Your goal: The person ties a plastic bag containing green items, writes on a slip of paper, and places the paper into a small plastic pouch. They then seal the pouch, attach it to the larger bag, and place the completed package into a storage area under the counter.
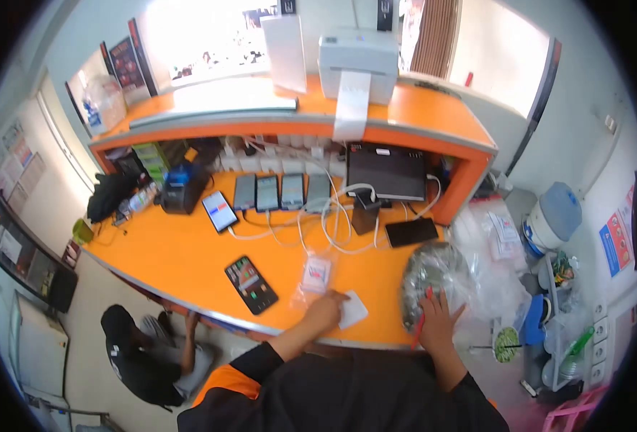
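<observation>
At the counter's front edge, my left hand has its fingers closed on the edge of a small white slip of paper. Just beyond it lies a clear plastic bag with a white printed label. My right hand rests against a dark bundle wrapped in clear plastic, fingers spread, with a red pen held in it. To the left of my left hand lies a dark smartphone, its screen lit.
Several phones line the back of the orange counter among looping white cables. A black laptop sits under the shelf, a label printer above. At lower left a person crouches. Plastic bags crowd the right side.
</observation>
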